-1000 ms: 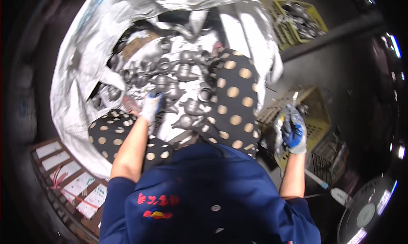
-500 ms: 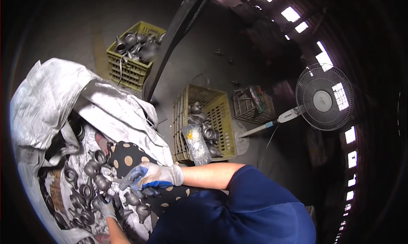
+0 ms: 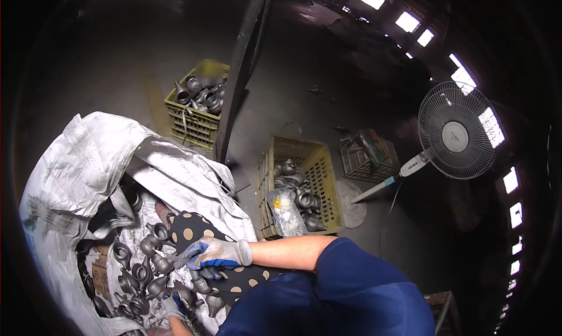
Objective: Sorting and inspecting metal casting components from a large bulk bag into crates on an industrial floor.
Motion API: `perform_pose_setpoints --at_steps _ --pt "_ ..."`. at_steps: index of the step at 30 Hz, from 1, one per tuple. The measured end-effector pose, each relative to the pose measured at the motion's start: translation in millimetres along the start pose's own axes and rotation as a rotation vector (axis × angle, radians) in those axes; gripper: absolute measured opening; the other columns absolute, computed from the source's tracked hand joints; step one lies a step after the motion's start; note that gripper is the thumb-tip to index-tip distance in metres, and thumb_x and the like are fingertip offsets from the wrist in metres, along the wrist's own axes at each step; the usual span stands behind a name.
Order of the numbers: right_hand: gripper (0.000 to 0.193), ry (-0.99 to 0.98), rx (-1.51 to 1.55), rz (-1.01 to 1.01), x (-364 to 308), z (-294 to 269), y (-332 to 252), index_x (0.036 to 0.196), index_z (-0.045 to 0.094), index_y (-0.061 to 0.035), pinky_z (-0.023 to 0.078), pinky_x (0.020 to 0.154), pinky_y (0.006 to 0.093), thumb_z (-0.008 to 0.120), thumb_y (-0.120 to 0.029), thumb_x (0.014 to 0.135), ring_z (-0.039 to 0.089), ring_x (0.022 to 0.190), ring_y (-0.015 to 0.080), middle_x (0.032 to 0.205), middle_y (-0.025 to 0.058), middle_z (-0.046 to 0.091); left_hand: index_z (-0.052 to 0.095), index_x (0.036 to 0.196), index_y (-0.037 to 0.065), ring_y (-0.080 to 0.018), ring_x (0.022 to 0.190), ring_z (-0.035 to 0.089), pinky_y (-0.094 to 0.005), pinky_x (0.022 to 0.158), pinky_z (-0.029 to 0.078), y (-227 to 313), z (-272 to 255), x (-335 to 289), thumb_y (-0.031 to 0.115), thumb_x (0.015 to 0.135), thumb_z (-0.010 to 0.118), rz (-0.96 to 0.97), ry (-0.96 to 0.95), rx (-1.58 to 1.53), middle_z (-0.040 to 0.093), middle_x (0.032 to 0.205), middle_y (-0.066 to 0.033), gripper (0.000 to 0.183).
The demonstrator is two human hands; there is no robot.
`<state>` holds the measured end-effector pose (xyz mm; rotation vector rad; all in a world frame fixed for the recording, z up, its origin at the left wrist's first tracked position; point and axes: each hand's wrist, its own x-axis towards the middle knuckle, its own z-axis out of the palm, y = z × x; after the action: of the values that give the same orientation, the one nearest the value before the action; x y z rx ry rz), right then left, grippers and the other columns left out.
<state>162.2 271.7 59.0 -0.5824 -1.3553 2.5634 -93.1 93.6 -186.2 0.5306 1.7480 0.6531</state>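
My right hand [image 3: 215,253], in a grey and blue work glove, is closed over my lap beside the pile of castings. Its fingertips come close to a rounded grey metal casting [image 3: 161,263], and a narrow grey shape at them is too unclear to name. Lower left, my gloved left hand [image 3: 174,306] curls its fingers at the narrow end of another grey casting [image 3: 157,288]; it is partly hidden. Several hollow, bulb-shaped castings [image 3: 122,253] lie around both hands on white sacking. Dark polka-dot cloth [image 3: 190,228] covers my leg.
A large white woven sack [image 3: 76,166] surrounds the pile. A yellow crate [image 3: 336,198] with castings and a clear packet [image 3: 287,212] stands ahead; another yellow crate [image 3: 193,128] is farther off. A dark post [image 3: 237,72], a standing fan [image 3: 455,136] and a smaller crate [image 3: 372,167] stand beyond.
The whole view has shifted, so the scene sits farther right and lower. My left hand has drawn back slightly toward me. My right hand stays closed near the same castings.
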Motion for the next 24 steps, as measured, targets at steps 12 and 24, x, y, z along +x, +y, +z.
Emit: perform_pose_setpoints --at_steps 12,24 --pt "0.035 -0.059 -0.047 -0.092 -7 1 -8 0.121 0.056 -0.0026 0.041 0.042 0.0159 0.06 -0.015 0.088 0.051 0.049 0.0027 0.081 0.0028 0.066 0.053 0.121 0.006 -0.024 0.1 0.059 -0.041 0.083 0.049 86 9 -143 0.027 0.089 0.056 0.354 -0.12 -1.288 0.059 0.117 -0.0103 0.038" --pt "0.029 -0.24 -0.211 -0.194 79 75 35 0.109 0.064 -0.0043 0.047 0.073 0.0212 0.07 -0.013 0.082 0.056 0.08 0.0058 0.092 0.0005 0.065 0.049 0.119 -0.005 -0.0208 0.097 0.058 -0.0281 0.083 0.046 96 36 -275 0.007 0.086 0.047 0.791 0.594 0.004 0.057 0.114 -0.0134 0.035"
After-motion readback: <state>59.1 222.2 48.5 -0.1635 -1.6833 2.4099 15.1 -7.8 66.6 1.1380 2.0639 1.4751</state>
